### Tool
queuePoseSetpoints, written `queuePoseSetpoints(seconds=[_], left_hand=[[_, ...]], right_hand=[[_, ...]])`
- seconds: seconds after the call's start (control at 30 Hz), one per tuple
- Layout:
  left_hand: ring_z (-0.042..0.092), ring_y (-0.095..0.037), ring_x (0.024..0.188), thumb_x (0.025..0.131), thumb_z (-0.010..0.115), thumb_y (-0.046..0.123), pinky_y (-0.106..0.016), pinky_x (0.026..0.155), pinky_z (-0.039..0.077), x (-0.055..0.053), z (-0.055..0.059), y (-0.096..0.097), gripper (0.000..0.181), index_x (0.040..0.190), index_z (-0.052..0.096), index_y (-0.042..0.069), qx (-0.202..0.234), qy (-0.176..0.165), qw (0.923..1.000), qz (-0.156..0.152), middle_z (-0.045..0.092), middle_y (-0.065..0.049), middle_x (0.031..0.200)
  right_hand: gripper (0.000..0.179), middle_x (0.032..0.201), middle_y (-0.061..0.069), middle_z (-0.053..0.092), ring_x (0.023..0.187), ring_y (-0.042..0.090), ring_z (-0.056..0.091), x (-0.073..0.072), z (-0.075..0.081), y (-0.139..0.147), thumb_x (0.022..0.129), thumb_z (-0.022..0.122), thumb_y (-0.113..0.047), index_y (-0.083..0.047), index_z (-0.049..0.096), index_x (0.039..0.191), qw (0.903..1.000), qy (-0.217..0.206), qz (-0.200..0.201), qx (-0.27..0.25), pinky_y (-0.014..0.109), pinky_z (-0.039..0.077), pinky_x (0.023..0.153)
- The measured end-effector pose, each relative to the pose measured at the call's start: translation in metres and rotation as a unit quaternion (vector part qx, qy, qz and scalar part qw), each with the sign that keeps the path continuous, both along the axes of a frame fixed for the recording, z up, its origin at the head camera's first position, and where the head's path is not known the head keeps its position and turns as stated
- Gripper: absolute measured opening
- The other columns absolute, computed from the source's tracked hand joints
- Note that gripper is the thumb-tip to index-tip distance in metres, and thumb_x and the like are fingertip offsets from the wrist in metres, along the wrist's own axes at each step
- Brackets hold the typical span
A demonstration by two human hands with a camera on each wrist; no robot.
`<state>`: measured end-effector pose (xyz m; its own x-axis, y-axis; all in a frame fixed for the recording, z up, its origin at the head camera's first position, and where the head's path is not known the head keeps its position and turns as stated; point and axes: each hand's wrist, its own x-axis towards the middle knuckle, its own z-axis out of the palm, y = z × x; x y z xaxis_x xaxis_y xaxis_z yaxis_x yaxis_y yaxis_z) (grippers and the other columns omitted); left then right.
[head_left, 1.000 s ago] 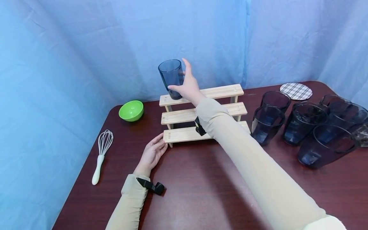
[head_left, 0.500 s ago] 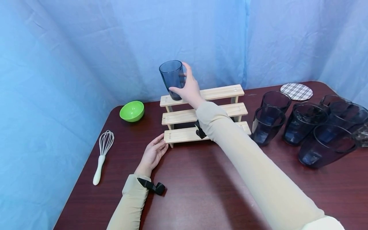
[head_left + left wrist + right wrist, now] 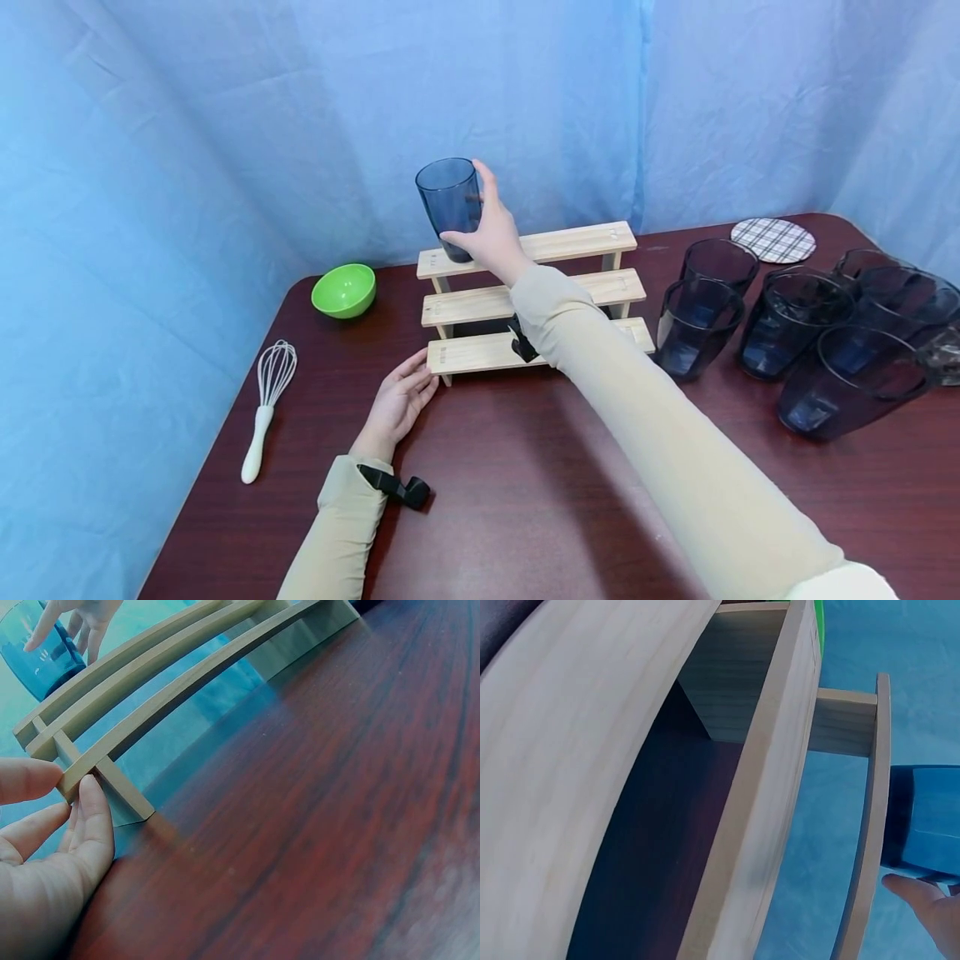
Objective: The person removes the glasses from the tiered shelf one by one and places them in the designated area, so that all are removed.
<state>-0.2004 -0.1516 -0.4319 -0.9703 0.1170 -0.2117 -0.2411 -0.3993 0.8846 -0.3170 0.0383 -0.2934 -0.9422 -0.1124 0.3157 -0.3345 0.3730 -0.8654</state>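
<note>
A tapered blue drinking glass (image 3: 447, 200) stands upright at the left end of the top step of a three-step wooden riser (image 3: 480, 352). Thumb and fingers of my right hand (image 3: 495, 233) curve round the glass from the right. In the right wrist view, the thumb of that hand (image 3: 934, 907) lies right at the base of the glass (image 3: 934, 821). My left hand (image 3: 397, 404) is at the front left corner of the lowest step. The left wrist view shows its fingers (image 3: 95, 817) pinching the end of that board.
Several dark glasses (image 3: 697, 325) stand at the right of the table (image 3: 525, 500), with a checked round coaster (image 3: 772, 239) behind them. A green bowl (image 3: 343, 290) and a white-handled whisk (image 3: 262, 417) lie to the left. Blue curtain (image 3: 300, 108) hangs behind.
My right forefinger has moved in from sticking outward to lie against the glass near its rim. The glass and my left hand stay in place.
</note>
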Motion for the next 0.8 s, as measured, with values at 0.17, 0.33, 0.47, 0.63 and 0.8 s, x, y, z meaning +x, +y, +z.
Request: queuePoseSetpoints(seconds=[0.17,0.33,0.47,0.63,0.8], left_hand=[[0.058,-0.006,0.086,0.095,0.038,-0.007,-0.019,0.080,0.049,0.001,0.000,0.000,0.051,0.145,0.027,-0.005,0.003,0.003,1.0000,-0.004,0.057,0.003,0.097],[0.058,-0.006,0.085,0.096,0.037,-0.007,-0.019,0.079,0.049,0.001,0.001,-0.001,0.051,0.146,0.027,-0.005,0.000,0.004,1.0000,-0.002,0.057,0.003,0.096],[0.058,-0.006,0.085,0.096,0.037,-0.008,-0.018,0.079,0.049,0.001,0.001,-0.001,0.051,0.146,0.027,-0.005,0.003,0.004,1.0000,0.001,0.058,0.003,0.095],[0.058,-0.006,0.087,0.096,0.037,-0.007,-0.019,0.080,0.049,0.002,0.001,-0.001,0.052,0.146,0.026,-0.005,-0.001,0.001,1.0000,-0.004,0.058,0.003,0.097],[0.059,-0.006,0.087,0.096,0.037,-0.007,-0.018,0.079,0.049,0.002,0.000,0.000,0.051,0.146,0.027,-0.005,0.000,0.004,1.0000,-0.002,0.059,0.003,0.097]], right_hand=[[0.098,0.143,0.014,0.040,0.130,0.029,0.043,0.002,-0.002,0.001,0.081,0.075,-0.021,-0.034,0.006,0.150,0.9999,0.013,-0.001,-0.008,0.042,0.045,0.099],[0.098,0.140,0.015,0.043,0.124,0.031,0.049,0.006,-0.003,0.005,0.079,0.077,-0.020,-0.034,0.009,0.149,0.9996,0.022,0.008,-0.018,0.044,0.046,0.097],[0.098,0.139,0.017,0.043,0.121,0.032,0.052,0.011,-0.005,0.010,0.079,0.077,-0.019,-0.033,0.010,0.149,0.9990,0.029,0.021,-0.025,0.044,0.047,0.095],[0.098,0.139,0.018,0.044,0.121,0.034,0.052,0.020,-0.007,0.018,0.078,0.078,-0.018,-0.032,0.012,0.148,0.9987,0.033,0.036,-0.015,0.047,0.047,0.095],[0.098,0.136,0.018,0.046,0.121,0.034,0.051,0.033,-0.008,0.028,0.077,0.079,-0.014,-0.030,0.013,0.148,0.9973,0.041,0.057,-0.019,0.049,0.045,0.096]])
